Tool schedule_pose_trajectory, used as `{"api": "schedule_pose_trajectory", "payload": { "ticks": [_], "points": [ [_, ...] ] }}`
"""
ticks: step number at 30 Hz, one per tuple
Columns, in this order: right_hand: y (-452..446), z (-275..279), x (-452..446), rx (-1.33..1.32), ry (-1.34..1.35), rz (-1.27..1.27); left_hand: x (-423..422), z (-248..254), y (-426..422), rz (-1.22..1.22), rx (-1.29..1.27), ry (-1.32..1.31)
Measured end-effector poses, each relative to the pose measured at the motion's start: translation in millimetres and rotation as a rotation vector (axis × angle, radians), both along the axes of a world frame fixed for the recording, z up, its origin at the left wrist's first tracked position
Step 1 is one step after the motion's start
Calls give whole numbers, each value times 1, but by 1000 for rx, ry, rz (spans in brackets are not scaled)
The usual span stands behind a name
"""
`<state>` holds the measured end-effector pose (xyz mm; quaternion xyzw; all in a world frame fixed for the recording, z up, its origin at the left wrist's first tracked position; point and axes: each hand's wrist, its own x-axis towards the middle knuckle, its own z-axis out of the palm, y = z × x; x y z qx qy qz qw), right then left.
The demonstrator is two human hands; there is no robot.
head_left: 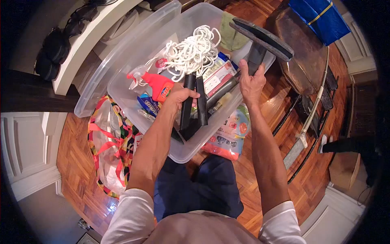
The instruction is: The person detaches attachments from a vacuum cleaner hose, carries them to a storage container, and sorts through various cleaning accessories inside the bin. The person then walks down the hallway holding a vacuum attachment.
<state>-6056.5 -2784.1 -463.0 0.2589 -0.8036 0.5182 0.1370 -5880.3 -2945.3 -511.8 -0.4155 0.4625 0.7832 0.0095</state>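
Note:
My left hand (183, 96) is closed around black vacuum nozzles (201, 101), held over the near end of a clear plastic bin (178, 153). My right hand (252, 81) grips the neck of a black vacuum floor head (264, 38), raised at the bin's right edge. A red spray bottle (159, 85) lies beside my left hand. Tangled white rope (193, 53) is heaped farther back in the bin. Among the other contents are a blue packet (148, 104), a white and pink box (219, 77) and a green cloth (232, 34).
The clear lid (95, 77) leans along the bin's left side. A colourful-edged bag (109, 142) and a plastic-wrapped pack (231, 136) rest on the wood floor. To the right are a brown case (298, 49), a blue bag (321, 20) and a cardboard box (344, 171) near a dark-clothed leg.

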Motion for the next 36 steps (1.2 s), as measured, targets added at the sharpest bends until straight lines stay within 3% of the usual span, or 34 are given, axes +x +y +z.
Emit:
{"api": "schedule_pose_trajectory", "payload": {
  "ticks": [9,12,25,29,33,36],
  "points": [
    [-1,0,-2,5,-125,24,-1,-26,-14,-56,-325,-148],
    [-2,9,4,-37,-132,48,0,-41,-23,-339,-590,-409],
    [-3,15,9,-119,-309,57,4,-57,-9,-504,-681,-466],
    [0,-15,-11,-24,-30,-19,7,-58,-8,-457,-712,-351],
    [0,-11,-10,-8,51,-37,5,-49,-6,-445,-660,-362],
    [0,-10,-7,-81,-39,10,3,-72,-10,-469,-592,-350]
  ]
}}
